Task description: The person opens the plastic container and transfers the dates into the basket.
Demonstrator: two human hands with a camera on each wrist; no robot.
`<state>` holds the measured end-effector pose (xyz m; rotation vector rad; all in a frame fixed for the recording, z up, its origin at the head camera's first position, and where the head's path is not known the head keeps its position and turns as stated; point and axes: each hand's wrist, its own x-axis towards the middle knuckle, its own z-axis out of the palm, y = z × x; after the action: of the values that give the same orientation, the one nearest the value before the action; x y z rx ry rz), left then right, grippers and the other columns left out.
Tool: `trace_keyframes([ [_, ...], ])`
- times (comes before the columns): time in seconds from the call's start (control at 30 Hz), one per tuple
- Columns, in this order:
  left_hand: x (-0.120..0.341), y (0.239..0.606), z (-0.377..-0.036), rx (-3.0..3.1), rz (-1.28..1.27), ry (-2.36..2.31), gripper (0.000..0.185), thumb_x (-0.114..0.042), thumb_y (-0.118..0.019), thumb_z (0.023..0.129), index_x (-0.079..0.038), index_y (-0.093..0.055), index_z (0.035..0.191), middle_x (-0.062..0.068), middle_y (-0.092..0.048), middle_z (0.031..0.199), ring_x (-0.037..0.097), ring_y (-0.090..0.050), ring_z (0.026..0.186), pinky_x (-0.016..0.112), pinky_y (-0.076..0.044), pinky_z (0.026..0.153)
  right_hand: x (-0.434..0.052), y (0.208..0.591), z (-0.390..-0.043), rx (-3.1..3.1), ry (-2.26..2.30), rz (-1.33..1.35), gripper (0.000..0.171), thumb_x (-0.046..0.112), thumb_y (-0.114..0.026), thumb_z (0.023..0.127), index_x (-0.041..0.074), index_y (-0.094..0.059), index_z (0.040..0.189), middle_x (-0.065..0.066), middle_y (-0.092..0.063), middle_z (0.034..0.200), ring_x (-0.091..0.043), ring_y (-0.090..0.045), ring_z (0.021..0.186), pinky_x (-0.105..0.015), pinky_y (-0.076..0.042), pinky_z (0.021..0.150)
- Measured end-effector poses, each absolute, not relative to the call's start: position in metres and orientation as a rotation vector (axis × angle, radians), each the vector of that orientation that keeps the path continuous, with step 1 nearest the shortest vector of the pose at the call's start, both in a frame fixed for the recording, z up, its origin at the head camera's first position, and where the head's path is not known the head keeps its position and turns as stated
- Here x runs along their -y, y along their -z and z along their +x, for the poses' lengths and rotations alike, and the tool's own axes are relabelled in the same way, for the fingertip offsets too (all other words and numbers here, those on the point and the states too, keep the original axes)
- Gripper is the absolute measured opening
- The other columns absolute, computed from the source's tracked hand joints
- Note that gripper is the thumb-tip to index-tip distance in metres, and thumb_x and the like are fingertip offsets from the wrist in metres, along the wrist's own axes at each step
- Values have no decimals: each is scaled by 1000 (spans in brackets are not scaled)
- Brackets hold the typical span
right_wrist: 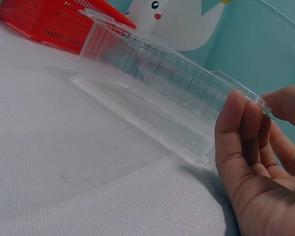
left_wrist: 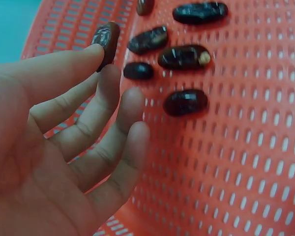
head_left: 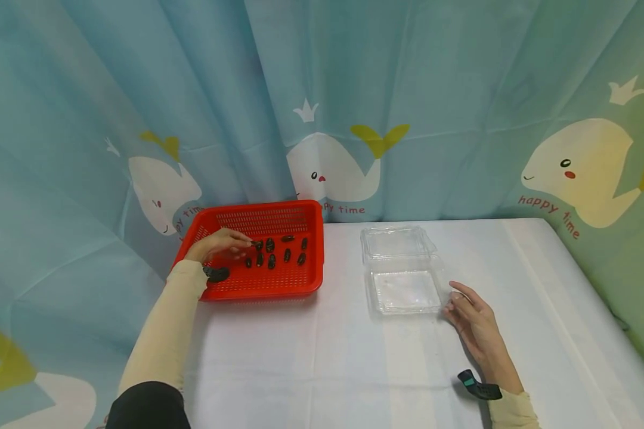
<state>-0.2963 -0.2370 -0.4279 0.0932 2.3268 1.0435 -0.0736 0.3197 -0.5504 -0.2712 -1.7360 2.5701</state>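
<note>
Over the left part of a red plastic basket (head_left: 279, 287), my left hand (head_left: 222, 243) pinches a dark brown date (left_wrist: 105, 42) between thumb and fingertip. The other fingers of that hand are loosely bent above the basket floor. Several more glossy dates (left_wrist: 186, 102) lie spread on the slotted bottom, just beyond the fingertips. To the right, a clear plastic clamshell box (head_left: 405, 292) stands on the table with its lid (head_left: 397, 243) folded back. My right hand (head_left: 477, 328) grips the box's rim at the right side, thumb over the edge and fingers against the outside wall.
A white-covered table (head_left: 333, 369) carries the basket and the box, with a gap of cloth between them. Behind it hangs a blue-green curtain (head_left: 451, 71) printed with whales, close to the basket's back edge.
</note>
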Motion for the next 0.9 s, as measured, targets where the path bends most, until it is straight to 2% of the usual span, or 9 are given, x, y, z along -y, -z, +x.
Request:
trace_keyframes([
  [0.13,242,432,-298,-2329,47,-1051,47,-19,-56,108,8,-53,147,26,-62,140,16,-68,91,40,-56,99,-320,550,-73,1732,-2574,-258,30,7,-54,108,19,-58,136,8,-63,101,-2,-64,88,-16,-59,82],
  [0.27,247,435,-299,-2327,-13,-1074,46,-18,-58,108,10,-55,144,17,-69,126,13,-65,84,30,-57,86,-320,549,-72,1725,-2578,-246,30,7,-54,108,20,-59,134,8,-62,100,-2,-64,87,-17,-59,82],
  [0.47,252,439,-300,-2336,-54,-1052,43,-18,-59,107,11,-59,139,4,-72,107,13,-63,82,26,-56,81,-319,548,-73,1786,-2527,-275,29,10,-56,108,21,-58,134,9,-62,99,-2,-63,87,-16,-59,82],
  [0.9,248,451,-301,-2332,-48,-1103,36,-10,-59,105,16,-62,130,1,-69,92,8,-62,71,21,-58,70,-319,550,-73,1787,-2520,-283,30,10,-56,108,19,-57,136,7,-62,101,-2,-64,88,-17,-59,82],
])
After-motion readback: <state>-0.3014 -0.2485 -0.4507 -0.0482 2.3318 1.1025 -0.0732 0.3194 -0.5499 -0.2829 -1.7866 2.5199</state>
